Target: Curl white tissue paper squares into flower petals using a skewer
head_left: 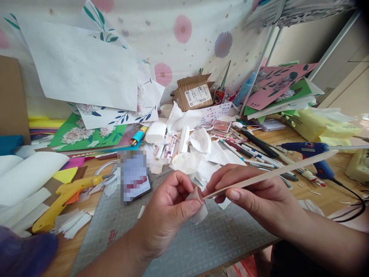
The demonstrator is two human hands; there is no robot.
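Between the thumb and fingers of my left hand [173, 211] is a small piece of white paper [201, 213], pinched and bent. My right hand [256, 196] grips a long, flat, pale wooden stick [276, 171] between thumb and fingers. Its narrow end meets the paper at my left fingertips, while the other end slants up to the right. Both hands are above the grey cutting mat [230, 238]. A phone [135, 179] lies on the mat, left of my hands. Torn white paper [201, 161] is heaped just beyond them.
A yellow glue gun [66, 196] lies at left, a blue glue gun [314, 154] with a black cord at right. Pens and markers [256, 152] crowd the back right. Behind stand a cardboard box [194, 94] and floral paper pictures [121, 113]. White paper strips [76, 225] lie at left.
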